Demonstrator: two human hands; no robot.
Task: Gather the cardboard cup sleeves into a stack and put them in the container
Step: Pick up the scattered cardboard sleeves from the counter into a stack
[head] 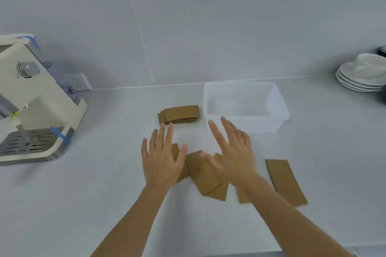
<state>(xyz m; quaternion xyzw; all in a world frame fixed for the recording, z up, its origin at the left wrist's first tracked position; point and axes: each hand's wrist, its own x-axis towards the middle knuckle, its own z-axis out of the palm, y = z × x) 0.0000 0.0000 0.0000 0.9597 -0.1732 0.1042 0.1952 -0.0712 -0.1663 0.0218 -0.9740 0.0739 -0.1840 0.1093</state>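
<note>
Head view is showing both hands hovering flat over the loose sleeves. The left hand [161, 162] is spreading its fingers [167, 137] open, gripping nothing; the right hand [234, 158] is likewise open and empty. Several loose cup sleeves [201, 173] are lying fanned and overlapping beneath the hands, with one outlying sleeve [285, 181] apart to the right. A gathered stack [179, 114] is sitting just beside the clear container [277, 108], which appears empty. Recommended procedure: sweep the loose pieces inward with both palms, square the edges, then join them to the stack. The white table [104, 204] is looking smooth, so sleeves should slide easily. A coffee machine [35, 100] is standing left, stacked saucers [359, 81] right, against a tiled wall [208, 16].
</note>
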